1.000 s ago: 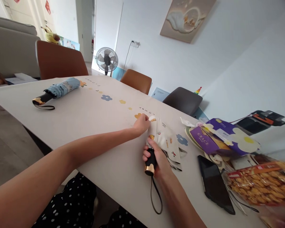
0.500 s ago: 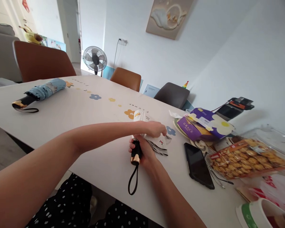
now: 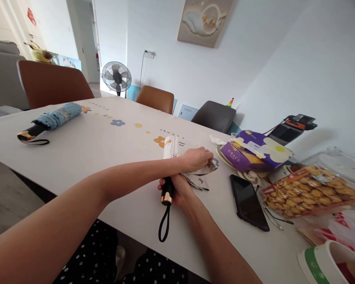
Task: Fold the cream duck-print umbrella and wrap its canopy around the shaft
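A white folding umbrella (image 3: 169, 146) with small printed pictures lies across the table, its black and gold handle and wrist loop towards me. My right hand (image 3: 179, 188) is wrapped round the umbrella near the top of the handle. Crossing over my right wrist, my left hand (image 3: 197, 158) is closed on a loose flap of the umbrella's canopy at the right side. Its fingertips are partly hidden behind the hand. Several canopy folds hang out below it. A second umbrella, light blue (image 3: 60, 115) and folded up, rests at the table's left.
On the right are a black phone (image 3: 249, 202), a cable, a purple cake box (image 3: 239, 154), a clear tub of cookies (image 3: 310, 193) and a white and green paper cup (image 3: 312, 265). Chairs (image 3: 155, 99) and a fan (image 3: 116, 77) stand beyond the table (image 3: 121, 154).
My left hand has moved slightly right and up, drawing the canopy flap outward. My right hand keeps its hold on the umbrella. The view has shifted a little.
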### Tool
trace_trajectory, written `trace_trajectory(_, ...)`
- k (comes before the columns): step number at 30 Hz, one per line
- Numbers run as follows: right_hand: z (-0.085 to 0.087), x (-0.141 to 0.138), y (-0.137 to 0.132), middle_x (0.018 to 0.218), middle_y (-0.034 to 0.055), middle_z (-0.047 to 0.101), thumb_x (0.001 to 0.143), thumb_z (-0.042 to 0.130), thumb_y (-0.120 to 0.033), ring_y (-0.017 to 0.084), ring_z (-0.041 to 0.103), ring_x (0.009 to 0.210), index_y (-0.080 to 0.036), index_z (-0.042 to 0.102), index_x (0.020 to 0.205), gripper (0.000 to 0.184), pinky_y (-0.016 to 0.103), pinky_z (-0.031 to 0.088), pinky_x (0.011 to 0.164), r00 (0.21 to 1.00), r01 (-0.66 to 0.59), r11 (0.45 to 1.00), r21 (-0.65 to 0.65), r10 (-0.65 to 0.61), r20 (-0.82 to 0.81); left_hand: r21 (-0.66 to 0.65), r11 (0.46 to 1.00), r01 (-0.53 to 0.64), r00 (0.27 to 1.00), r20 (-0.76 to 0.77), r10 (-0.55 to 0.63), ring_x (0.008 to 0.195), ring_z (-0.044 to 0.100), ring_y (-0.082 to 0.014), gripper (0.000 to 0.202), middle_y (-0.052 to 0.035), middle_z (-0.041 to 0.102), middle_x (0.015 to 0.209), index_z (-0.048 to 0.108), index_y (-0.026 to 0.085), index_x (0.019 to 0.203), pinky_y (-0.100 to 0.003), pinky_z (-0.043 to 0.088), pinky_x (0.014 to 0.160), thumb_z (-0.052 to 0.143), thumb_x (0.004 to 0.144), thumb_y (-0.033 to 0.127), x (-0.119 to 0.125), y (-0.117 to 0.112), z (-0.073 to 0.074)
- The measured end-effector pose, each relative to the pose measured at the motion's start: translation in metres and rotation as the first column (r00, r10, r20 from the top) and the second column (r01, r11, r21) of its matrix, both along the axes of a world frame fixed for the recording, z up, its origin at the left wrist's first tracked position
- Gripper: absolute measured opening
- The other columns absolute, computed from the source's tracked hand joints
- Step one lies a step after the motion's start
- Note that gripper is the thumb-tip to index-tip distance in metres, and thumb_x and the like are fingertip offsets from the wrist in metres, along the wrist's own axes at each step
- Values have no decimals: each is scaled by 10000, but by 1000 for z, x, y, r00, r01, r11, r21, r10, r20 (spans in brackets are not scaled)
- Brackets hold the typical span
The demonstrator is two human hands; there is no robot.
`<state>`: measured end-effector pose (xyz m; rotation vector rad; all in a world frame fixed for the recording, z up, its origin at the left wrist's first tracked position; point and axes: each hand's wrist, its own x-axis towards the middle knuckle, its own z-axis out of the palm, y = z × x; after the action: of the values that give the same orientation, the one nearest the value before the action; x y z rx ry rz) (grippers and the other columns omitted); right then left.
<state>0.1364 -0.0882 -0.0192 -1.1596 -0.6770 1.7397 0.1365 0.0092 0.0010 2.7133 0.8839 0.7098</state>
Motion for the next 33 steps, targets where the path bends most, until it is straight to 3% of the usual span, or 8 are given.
trace_trajectory(4, -1, -1, 0, 488, -27, 474, 652, 518, -77, 83, 437, 402, -134, 532, 694, 73, 224, 452, 375, 999, -33, 999, -25, 34, 23, -100, 975, -200, 926, 305, 221, 977, 524, -172, 233, -31, 614, 977, 531, 224, 993, -277, 409, 723, 337, 869, 192, -15, -9, 7)
trace_trajectory(8, 1, -2, 0, 534, -8, 496, 694, 542, -75, 73, 433, 411, -121, 518, 655, 66, 223, 462, 371, 999, -22, 999, -43, 23, 28, -335, 894, -298, 745, 505, 437, 858, 560, -158, 193, -12, 602, 938, 484, 257, 1002, -283, 417, 740, 340, 884, 209, -35, -8, 6)
trace_trajectory(14, 5, 0, 4, 561, -16, 507, 759, 612, -162, 62, 419, 387, -132, 527, 710, 103, 211, 460, 357, 1000, 25, 997, -78, -25, 3, -323, 903, -283, 542, 723, 429, 817, 553, -128, 198, -11, 593, 970, 456, 221, 958, -258, 420, 733, 377, 824, 98, -86, 5, 2)
trace_trajectory(17, 5, 0, 4, 586, -5, 527, 756, 621, -158, 67, 446, 406, -129, 537, 728, 93, 213, 464, 366, 999, 52, 996, -73, -52, 7, -219, 921, -323, 525, 768, 367, 798, 541, -108, 200, -15, 578, 1053, 448, 217, 953, -229, 419, 701, 388, 808, 92, -125, 3, 3)
trace_trajectory(22, 5, 3, 5, 601, -17, 507, 764, 620, -177, 42, 398, 386, -143, 524, 736, 106, 169, 398, 322, 999, 31, 997, -72, -33, -26, -237, 905, -354, 660, 622, 421, 724, 536, -99, 142, -30, 586, 1042, 456, 208, 940, -228, 426, 618, 405, 820, 153, -175, -8, -13)
trace_trajectory(24, 5, 5, 6, 606, -20, 501, 765, 628, -204, 33, 375, 379, -151, 511, 742, 130, 155, 373, 314, 998, 29, 997, -67, -32, -48, -380, 884, -271, 629, 626, 461, 704, 558, -102, 90, -45, 582, 1039, 443, 195, 893, -228, 438, 558, 410, 813, 169, -182, -11, -23)
trace_trajectory(27, 5, 8, 9, 612, -20, 499, 764, 640, -284, 31, 362, 380, -167, 492, 765, 189, 147, 348, 307, 995, 46, 997, -65, -51, -81, -616, 788, 17, 549, 664, 507, 711, 612, -140, 55, -73, 590, 1015, 427, 175, 831, -263, 484, 522, 451, 783, 188, -182, -12, -32)
trace_trajectory(33, 5, 14, 10, 618, -16, 496, 767, 602, -442, 43, 363, 385, -185, 473, 797, 289, 157, 340, 313, 990, -21, 1000, -23, 17, -143, -708, 594, 382, 418, 706, 573, 615, 614, -167, 35, -29, 573, 677, 493, 142, 707, -343, 525, 588, 495, 672, 143, -184, -7, -30)
